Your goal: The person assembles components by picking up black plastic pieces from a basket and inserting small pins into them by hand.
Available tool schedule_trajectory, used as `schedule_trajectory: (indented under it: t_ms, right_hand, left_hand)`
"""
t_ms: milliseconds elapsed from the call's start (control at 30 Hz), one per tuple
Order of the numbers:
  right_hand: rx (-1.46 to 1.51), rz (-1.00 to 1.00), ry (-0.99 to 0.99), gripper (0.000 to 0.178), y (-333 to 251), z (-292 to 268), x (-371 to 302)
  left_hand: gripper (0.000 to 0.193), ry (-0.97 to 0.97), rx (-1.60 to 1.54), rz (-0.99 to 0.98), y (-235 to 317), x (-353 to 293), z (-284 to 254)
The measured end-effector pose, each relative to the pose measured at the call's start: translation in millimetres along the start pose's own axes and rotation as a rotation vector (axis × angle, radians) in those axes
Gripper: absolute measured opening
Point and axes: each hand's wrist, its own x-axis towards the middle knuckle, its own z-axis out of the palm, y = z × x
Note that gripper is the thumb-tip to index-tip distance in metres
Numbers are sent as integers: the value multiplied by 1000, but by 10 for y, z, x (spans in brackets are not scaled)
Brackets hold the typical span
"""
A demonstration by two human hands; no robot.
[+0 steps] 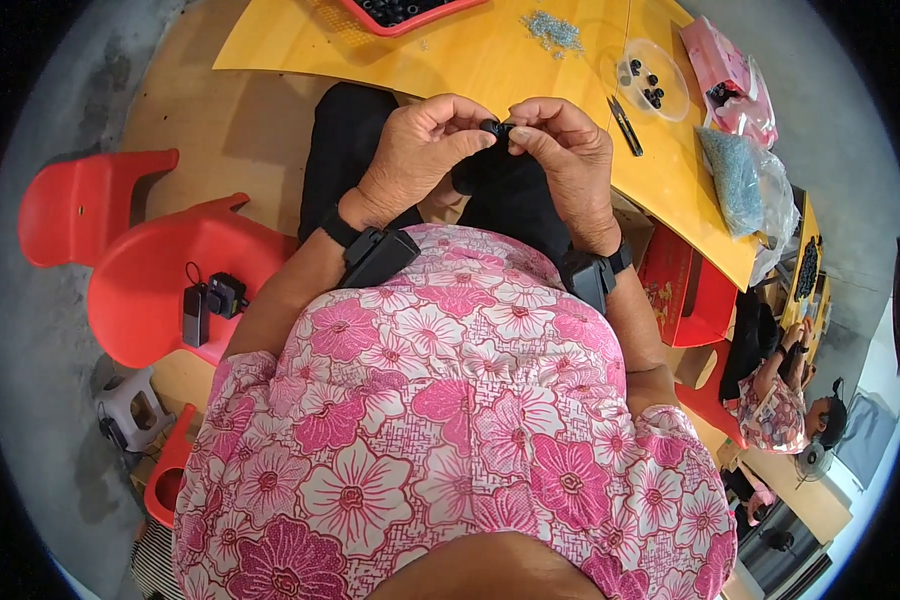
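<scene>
Between my two hands, in front of the table edge, is a small black round part [491, 127]. My left hand [415, 145] pinches it between thumb and forefinger. From the other side my right hand [572, 158] meets it, thumb and forefinger pressed together at its right end. Whatever lies between those right fingertips is too small to make out. To the right on the yellow table [450, 50] lies a pair of black thread snips [626, 127]. Beyond them, a clear round bowl [676, 92] contains several black parts.
A red tray [402, 27] of black rings sits at the table's far side, near a pile of small clear bits [552, 33]. A bag of bluish granules [732, 180] and a pink package [715, 62] stand right. Red chairs [160, 290] are left; another person [778, 405] sits far right.
</scene>
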Motion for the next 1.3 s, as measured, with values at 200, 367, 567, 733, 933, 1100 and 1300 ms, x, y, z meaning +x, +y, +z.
schedule_trajectory:
  t_ms: [200, 367, 567, 733, 933, 1100, 1300]
  right_hand:
    - [-86, -23, -9, 17, 3, 1, -14]
    - [-181, -41, -17, 16, -62, 28, -19]
    - [-280, -45, -25, 17, -88, 33, -23]
    - [-387, -83, -16, 18, -85, 26, -19]
    - [-456, -58, -30, 19, -113, 18, -15]
    - [-384, -33, -45, 20, -84, -2, -10]
    - [-590, -129, -57, 23, -88, -16, 6]
  left_hand:
    - [17, 0, 38, 5, -65, -5, -9]
    - [17, -1, 76, -5, -18, -20, -11]
    - [16, 1, 77, 27, -48, -12, -8]
    - [16, -4, 126, 21, -69, -10, -3]
    - [15, 44, 145, 38, -63, -11, 21]
    - [15, 41, 107, 23, -110, -11, 34]
    - [15, 49, 192, 38, -97, -14, 40]
